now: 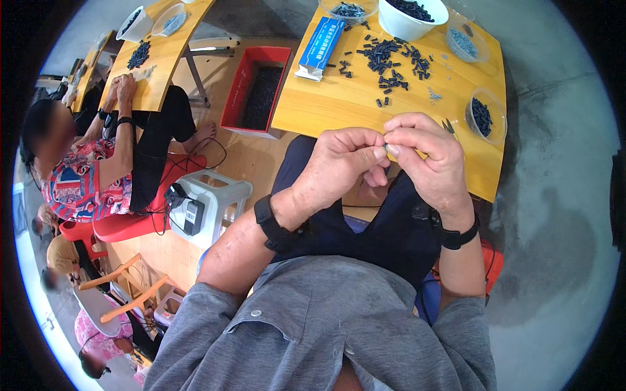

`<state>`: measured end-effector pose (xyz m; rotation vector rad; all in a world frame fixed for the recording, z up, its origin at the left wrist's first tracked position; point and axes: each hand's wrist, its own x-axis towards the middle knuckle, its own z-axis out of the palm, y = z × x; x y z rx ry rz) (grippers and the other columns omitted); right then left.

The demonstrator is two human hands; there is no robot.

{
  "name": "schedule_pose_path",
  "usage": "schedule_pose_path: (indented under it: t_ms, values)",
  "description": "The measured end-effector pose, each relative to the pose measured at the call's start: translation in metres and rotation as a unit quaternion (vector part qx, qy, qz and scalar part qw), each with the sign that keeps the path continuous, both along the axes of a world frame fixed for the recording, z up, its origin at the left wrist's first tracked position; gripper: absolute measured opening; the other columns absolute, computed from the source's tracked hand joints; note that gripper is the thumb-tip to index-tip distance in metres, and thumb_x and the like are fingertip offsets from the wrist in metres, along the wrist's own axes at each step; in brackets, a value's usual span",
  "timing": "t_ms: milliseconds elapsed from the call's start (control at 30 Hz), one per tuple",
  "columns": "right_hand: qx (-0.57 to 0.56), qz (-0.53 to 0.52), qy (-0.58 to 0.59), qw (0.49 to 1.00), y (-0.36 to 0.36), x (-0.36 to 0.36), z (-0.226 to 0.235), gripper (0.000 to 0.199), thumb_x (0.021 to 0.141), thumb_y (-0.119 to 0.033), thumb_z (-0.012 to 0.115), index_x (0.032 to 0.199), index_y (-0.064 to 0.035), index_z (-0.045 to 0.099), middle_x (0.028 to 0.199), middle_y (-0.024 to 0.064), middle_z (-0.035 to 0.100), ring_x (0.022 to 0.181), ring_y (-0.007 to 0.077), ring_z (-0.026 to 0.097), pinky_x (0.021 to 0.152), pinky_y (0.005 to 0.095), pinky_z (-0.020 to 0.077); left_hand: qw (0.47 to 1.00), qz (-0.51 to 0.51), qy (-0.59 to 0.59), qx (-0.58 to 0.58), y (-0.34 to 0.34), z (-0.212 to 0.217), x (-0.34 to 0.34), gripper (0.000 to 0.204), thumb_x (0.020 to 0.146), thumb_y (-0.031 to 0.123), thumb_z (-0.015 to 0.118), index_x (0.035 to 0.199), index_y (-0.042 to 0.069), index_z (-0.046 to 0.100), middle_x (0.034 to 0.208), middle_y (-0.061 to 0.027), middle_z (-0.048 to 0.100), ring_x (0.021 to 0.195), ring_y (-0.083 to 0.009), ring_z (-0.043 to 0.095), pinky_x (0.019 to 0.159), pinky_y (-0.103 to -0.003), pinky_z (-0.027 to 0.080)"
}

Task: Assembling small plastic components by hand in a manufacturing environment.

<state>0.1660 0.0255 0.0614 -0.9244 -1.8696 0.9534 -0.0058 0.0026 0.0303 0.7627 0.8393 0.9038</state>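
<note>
My left hand (345, 161) and my right hand (427, 155) meet just off the table's near edge, above my lap. Thumbs and forefingers of both are pinched together at one spot. Whatever tiny part sits between the fingertips is mostly hidden and too small to name. Beyond them, a loose pile of short black cylindrical pieces (385, 57) is spread over the yellow table (313, 104). A few small silvery bits (434, 95) lie to its right. Close to my right hand, the pointed tips of a metal tool (448, 126) stick out.
On the table are a clear tub of black pieces (481, 118), a clear bowl of grey parts (463, 44), a white bowl (398, 26) and a blue box (319, 49). A red bin (236, 98) stands on the floor, left. A co-worker (91, 169) sits at another table.
</note>
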Motion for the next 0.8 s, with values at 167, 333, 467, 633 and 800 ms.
schedule_pose_path:
  t_ms: [167,333,467,633,800]
  values:
    - [-0.023,0.009,0.023,0.999,-0.003,0.005,-0.008,0.010,0.077,0.007,0.061,0.085,0.0016,0.064,0.085,0.0107,0.062,0.078,0.0192,0.061,0.068,0.0273,0.0486,0.999,-0.046,0.008,0.025,0.002,0.003,-0.001,0.011,0.089,0.005,0.058,0.096,-0.003,0.063,0.083,-0.0059,0.065,0.068,-0.0116,0.063,0.063,-0.024,0.054]
    - [-0.013,0.019,0.020,1.000,-0.001,0.008,-0.009,0.010,0.077,0.007,0.061,0.085,0.0016,0.064,0.086,0.0113,0.062,0.078,0.0195,0.061,0.069,0.0276,0.0488,0.999,-0.045,0.012,0.016,0.003,0.005,0.000,0.011,0.089,0.004,0.058,0.095,-0.003,0.063,0.083,-0.0064,0.065,0.068,-0.0121,0.064,0.064,-0.025,0.054]
    - [-0.024,0.033,0.022,0.999,-0.002,0.008,-0.006,0.010,0.078,0.006,0.060,0.087,0.0017,0.064,0.087,0.0116,0.062,0.078,0.0192,0.061,0.069,0.0274,0.0488,0.999,-0.042,0.017,0.017,0.000,0.008,0.000,0.011,0.089,0.004,0.058,0.096,-0.003,0.062,0.082,-0.0063,0.065,0.068,-0.0123,0.063,0.063,-0.025,0.054]
    - [-0.016,0.049,0.053,0.997,-0.005,0.010,-0.008,0.010,0.081,0.005,0.059,0.089,0.0029,0.063,0.089,0.0109,0.062,0.080,0.0175,0.061,0.069,0.0267,0.0486,0.999,-0.041,0.015,0.019,-0.004,0.010,-0.001,0.012,0.089,0.007,0.058,0.096,-0.002,0.062,0.083,-0.0061,0.064,0.067,-0.0121,0.063,0.063,-0.024,0.052]
    - [-0.193,-0.065,0.176,0.963,-0.020,0.002,-0.005,0.012,0.090,-0.008,0.054,0.093,0.0019,0.061,0.083,0.0063,0.061,0.076,0.0127,0.060,0.065,0.0244,0.0503,1.000,-0.025,0.015,0.004,-0.009,0.020,0.000,0.012,0.089,0.010,0.059,0.095,-0.001,0.062,0.085,-0.0056,0.064,0.068,-0.0115,0.062,0.063,-0.023,0.050]
